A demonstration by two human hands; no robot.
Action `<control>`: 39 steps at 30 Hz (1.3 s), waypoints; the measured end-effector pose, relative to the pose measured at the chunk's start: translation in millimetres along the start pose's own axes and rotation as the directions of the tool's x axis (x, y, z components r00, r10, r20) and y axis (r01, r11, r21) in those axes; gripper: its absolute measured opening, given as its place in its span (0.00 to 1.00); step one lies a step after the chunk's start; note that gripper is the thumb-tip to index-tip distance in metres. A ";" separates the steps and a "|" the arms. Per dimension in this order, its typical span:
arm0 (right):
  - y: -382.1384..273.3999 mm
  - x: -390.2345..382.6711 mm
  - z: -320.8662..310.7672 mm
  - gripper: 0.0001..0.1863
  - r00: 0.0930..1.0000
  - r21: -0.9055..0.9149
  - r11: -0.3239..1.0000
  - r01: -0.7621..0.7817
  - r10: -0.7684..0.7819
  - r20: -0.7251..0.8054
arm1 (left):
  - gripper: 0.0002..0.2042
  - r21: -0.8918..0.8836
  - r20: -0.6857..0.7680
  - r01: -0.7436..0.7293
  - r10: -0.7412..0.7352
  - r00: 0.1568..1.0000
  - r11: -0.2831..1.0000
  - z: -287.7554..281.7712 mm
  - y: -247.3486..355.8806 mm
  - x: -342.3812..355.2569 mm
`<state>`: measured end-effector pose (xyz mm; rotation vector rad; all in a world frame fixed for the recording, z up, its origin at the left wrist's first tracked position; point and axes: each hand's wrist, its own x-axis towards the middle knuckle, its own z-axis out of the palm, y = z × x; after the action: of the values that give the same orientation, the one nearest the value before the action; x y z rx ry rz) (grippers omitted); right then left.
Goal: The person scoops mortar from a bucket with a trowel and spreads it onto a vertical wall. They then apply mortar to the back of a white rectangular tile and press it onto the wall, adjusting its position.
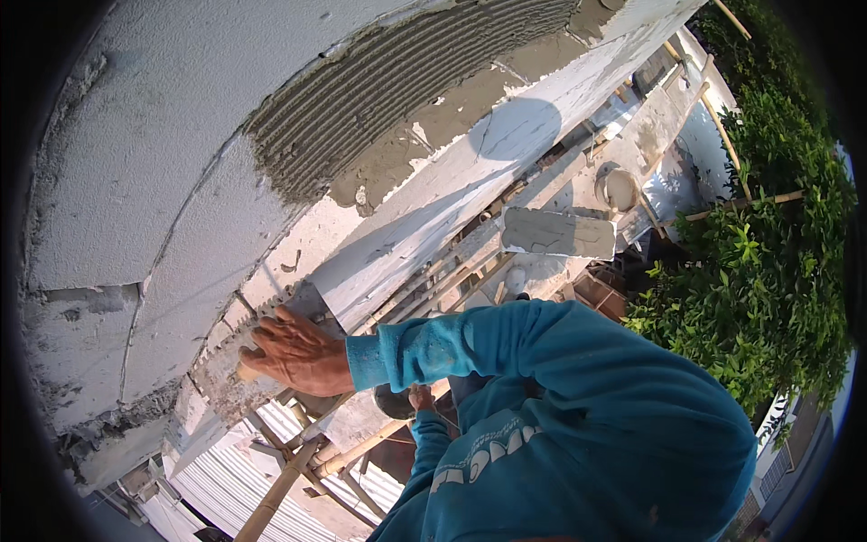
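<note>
My right hand [293,352], in a teal sleeve, grips a notched metal trowel [221,388] against the lower part of the pale block wall [126,181]. Its fingers are curled at the tool's handle. Above them the wall carries a band of ridged grey mortar [397,81] with a smoother, patchy strip [370,181] along its edge. My left hand [422,397] shows small below my right forearm, closed on a dark rounded object [393,404], mostly hidden by the arm and sleeve.
Bamboo scaffold poles [289,483] run below and along the wall. On the planks at right lie a mortar-smeared board [555,233] and a round bucket [617,190]. Dense leafy branches [759,289] fill the right side. Corrugated sheeting [226,479] shows far below.
</note>
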<state>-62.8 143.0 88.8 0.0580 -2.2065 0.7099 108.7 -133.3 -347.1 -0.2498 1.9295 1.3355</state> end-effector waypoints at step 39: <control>586.6 -902.4 -523.4 0.31 -0.313 -0.086 -0.569 -0.818 0.565 -0.763 | 0.20 0.800 -0.244 -0.379 0.829 0.502 0.465 156.0 426.2 41.1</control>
<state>753.3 736.0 -555.3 -2.6147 -1.3110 0.2998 -78.8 196.7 -94.9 0.5907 3.1796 0.8922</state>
